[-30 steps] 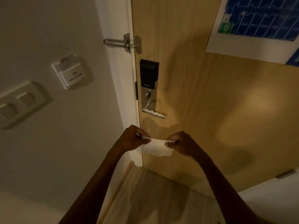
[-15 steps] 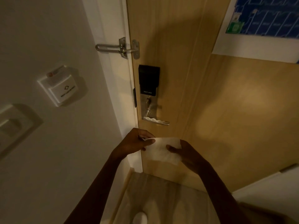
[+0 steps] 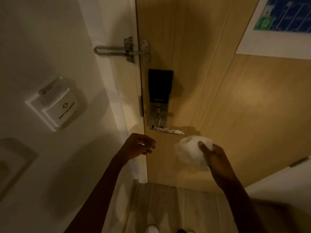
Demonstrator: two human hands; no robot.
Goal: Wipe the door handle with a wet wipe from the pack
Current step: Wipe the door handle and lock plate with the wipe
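The silver lever door handle [image 3: 168, 131] sticks out from a metal lock plate with a black card reader [image 3: 160, 85] on the wooden door [image 3: 235, 106]. My right hand [image 3: 214, 157] holds a white wet wipe [image 3: 190, 151], bunched over its fingers, just below and to the right of the handle and apart from it. My left hand [image 3: 138, 146] hovers left of the wipe, below the handle's base, fingers loosely curled and holding nothing. The wipe pack is not in view.
A metal swing-bar door guard [image 3: 121, 50] bridges frame and door above the lock. A white key-card holder [image 3: 55, 105] and a light switch [image 3: 10, 165] sit on the left wall. A blue evacuation plan [image 3: 284, 14] hangs on the door. Wooden floor lies below.
My left hand has let go of the wipe and drawn left. The right hand has gathered the wipe into a bunch and shifted right and up toward the handle. The view moved closer.
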